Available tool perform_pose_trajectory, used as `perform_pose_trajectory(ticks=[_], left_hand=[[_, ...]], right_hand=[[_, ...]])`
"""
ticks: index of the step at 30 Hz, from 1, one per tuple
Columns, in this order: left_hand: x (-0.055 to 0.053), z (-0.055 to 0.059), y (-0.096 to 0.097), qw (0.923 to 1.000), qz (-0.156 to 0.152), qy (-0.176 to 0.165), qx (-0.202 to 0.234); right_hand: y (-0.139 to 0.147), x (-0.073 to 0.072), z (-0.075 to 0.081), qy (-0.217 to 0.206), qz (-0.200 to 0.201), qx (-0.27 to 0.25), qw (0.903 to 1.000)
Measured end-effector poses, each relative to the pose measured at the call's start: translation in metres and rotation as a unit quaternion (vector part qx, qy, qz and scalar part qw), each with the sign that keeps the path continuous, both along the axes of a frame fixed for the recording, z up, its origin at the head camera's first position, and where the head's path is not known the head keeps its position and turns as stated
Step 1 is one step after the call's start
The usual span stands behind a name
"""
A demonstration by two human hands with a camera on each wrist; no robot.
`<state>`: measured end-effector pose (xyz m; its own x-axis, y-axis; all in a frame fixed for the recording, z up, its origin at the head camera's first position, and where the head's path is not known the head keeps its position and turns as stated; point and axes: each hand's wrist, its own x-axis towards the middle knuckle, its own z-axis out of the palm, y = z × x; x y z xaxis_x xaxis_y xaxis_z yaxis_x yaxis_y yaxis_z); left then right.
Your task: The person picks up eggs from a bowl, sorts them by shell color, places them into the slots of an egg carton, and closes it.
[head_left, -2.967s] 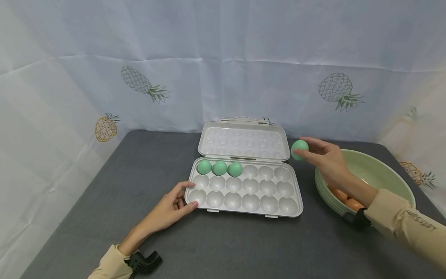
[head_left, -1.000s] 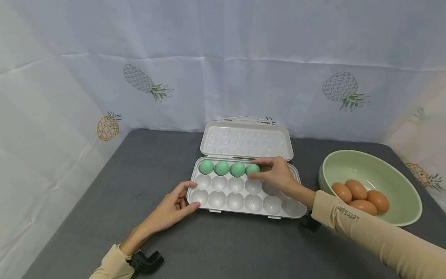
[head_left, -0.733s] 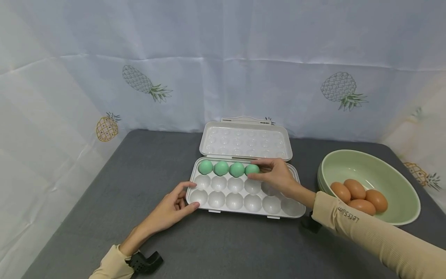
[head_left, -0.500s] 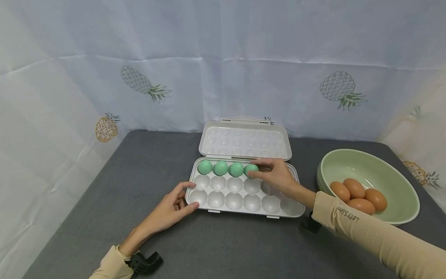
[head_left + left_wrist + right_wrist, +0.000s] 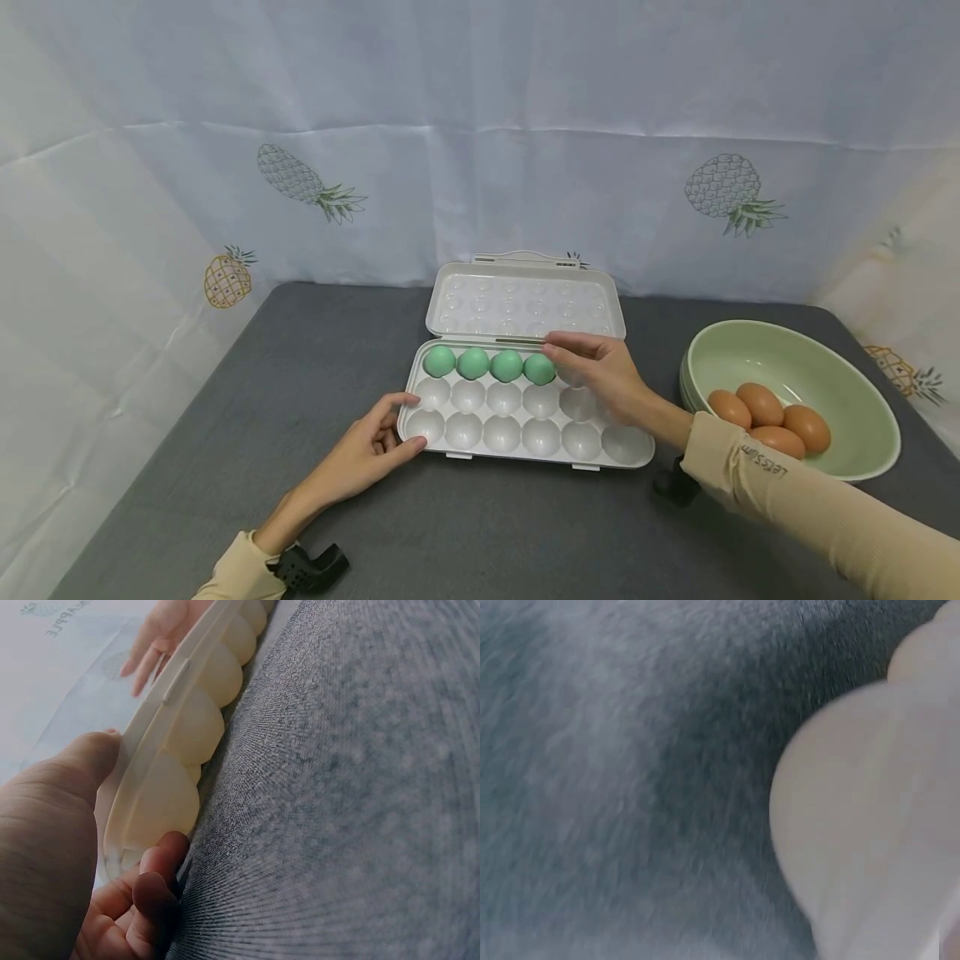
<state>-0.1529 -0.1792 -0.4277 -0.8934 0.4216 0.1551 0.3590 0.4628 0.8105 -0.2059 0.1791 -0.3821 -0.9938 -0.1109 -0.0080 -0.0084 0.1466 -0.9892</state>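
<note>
A white egg tray (image 5: 502,433) lies on the table with its lid (image 5: 525,287) folded back. Several mint-green eggs (image 5: 472,363) sit in the back row, starting from the left end. My left hand (image 5: 358,457) holds the tray's left end. In the left wrist view, the thumb (image 5: 90,757) lies at the rim and curled fingers (image 5: 161,862) touch the cups' underside. Just right of the rightmost green egg (image 5: 539,369) is my right hand (image 5: 607,375), fingers fairly straight and nothing held. It hides the right end of the back row.
A light green bowl (image 5: 862,417) stands on the right with several brown eggs (image 5: 807,428) in it, partly behind the right sleeve. The dark grey table (image 5: 480,533) meets a pineapple-print curtain (image 5: 480,192) at the back. In the right wrist view, the tray's underside (image 5: 855,810) shows.
The right hand carried a green egg left from beside the bowl into the back row's fourth cup. It has now let go and drawn slightly back. The left hand stays on the tray.
</note>
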Motion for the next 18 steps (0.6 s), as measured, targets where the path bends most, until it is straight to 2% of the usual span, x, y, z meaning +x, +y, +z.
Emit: perform_pose_trajectory(ticks=[8, 10, 14, 16, 18], left_hand=[[0.001, 0.0, -0.002, 1.0, 0.007, 0.004, -0.002], [0.001, 0.0, -0.003, 1.0, 0.007, 0.005, -0.002], [0.001, 0.0, -0.003, 0.9999, 0.006, 0.008, 0.002], [0.001, -0.001, -0.004, 0.9999, 0.006, 0.009, 0.004], [0.001, -0.001, -0.004, 0.9999, 0.005, 0.009, 0.004]], right_hand=[[0.03, 0.001, 0.016, 0.035, -0.001, -0.095, 0.9948], [0.042, 0.003, 0.021, 0.048, 0.01, -0.131, 0.9902], [0.068, 0.009, 0.031, 0.073, 0.036, -0.209, 0.9746], [0.084, 0.013, 0.033, 0.079, 0.043, -0.228, 0.9696], [0.101, 0.018, 0.031, 0.081, 0.042, -0.232, 0.9684]])
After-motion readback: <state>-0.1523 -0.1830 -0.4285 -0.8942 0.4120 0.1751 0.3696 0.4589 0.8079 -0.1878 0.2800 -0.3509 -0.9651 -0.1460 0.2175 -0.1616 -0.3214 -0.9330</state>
